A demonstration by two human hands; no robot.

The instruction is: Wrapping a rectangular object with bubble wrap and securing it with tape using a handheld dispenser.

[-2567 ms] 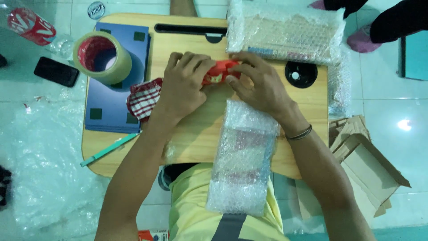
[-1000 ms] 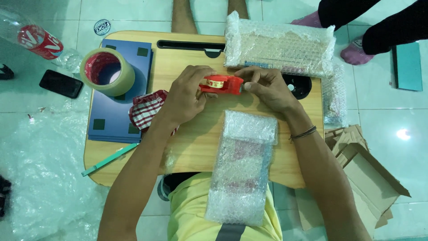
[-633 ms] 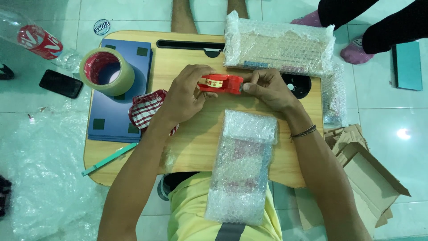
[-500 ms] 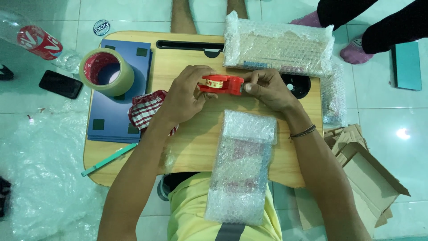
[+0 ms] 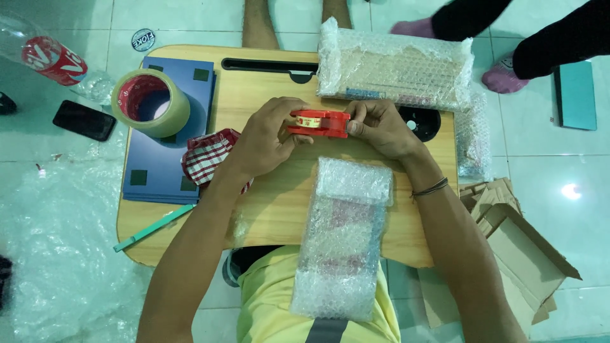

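Both hands hold a small red tape dispenser [image 5: 319, 123] over the middle of a wooden lap table [image 5: 279, 209]. My left hand [image 5: 270, 136] grips its left end, my right hand [image 5: 378, 127] pinches its right end. Just below them a bubble-wrapped package [image 5: 343, 244] lies lengthwise on the table, reaching over the near edge onto my lap. A red-and-white checked cloth [image 5: 206, 159] sits beside my left wrist.
A big tape roll [image 5: 150, 103] rests on a blue board [image 5: 166, 152] at the table's left. A larger bubble-wrapped parcel [image 5: 394, 67] lies at the far right. On the floor: bottle [image 5: 54, 60], phone [image 5: 84, 120], green pen [image 5: 155, 227], cardboard boxes [image 5: 515, 248], another person's feet [image 5: 502, 70].
The dispenser, first pressed low between both hands, has been lifted slightly and turned level; the hands now hold it by its two ends. The package has not moved.
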